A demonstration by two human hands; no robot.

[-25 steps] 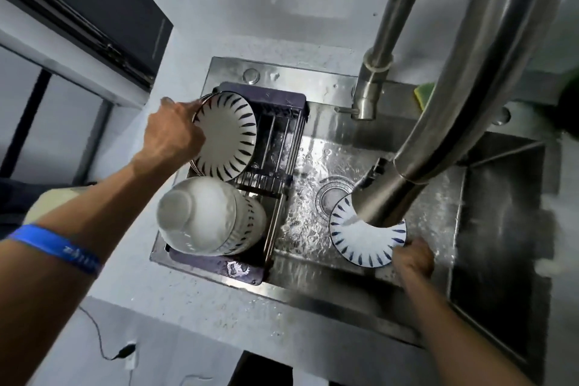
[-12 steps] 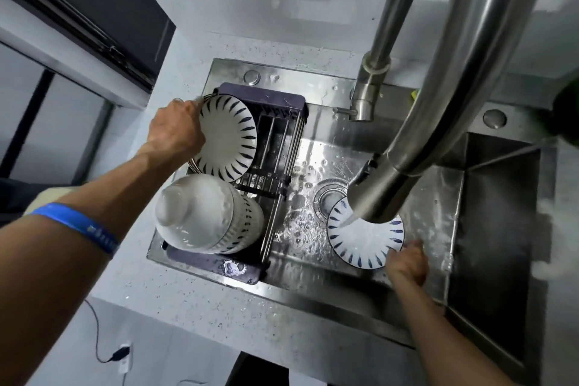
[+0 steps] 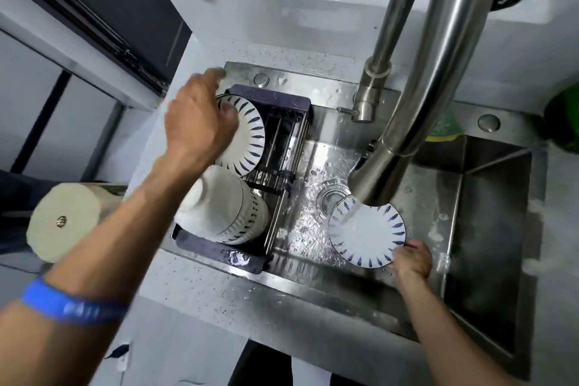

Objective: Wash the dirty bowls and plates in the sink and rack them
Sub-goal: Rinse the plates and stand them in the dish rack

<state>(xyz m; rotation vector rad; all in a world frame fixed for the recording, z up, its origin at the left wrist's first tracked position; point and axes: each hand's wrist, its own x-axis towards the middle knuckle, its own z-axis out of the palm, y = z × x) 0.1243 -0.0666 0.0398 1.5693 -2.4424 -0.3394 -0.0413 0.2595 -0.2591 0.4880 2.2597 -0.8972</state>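
I see my left hand (image 3: 200, 122) has come off the rim of the racked plate (image 3: 244, 135) since half a second ago: it now hovers blurred over the plate's left half, fingers (image 3: 216, 75) loosely spread and holding nothing that I can make out. That plate stands on edge at the far end of the dark drying rack (image 3: 275, 103), as before, with the stack of upturned bowls (image 3: 222, 207) just in front of it, unmoved.

My right hand (image 3: 412, 262) keeps its grip on the lower right rim of the second plate (image 3: 366, 235), fingers curled round the edge. The plate sits down in the sink (image 3: 454, 229), tilted up toward me, right under the spray head of the faucet (image 3: 407, 122), and water runs over its upper left part. It lies just beside the drain (image 3: 329, 197), much where it was.

A pale cylindrical roll (image 3: 62, 222) has come into view at the left, beyond the bench (image 3: 200, 279). A green-and-yellow sponge (image 3: 445, 131) lies behind the faucet.
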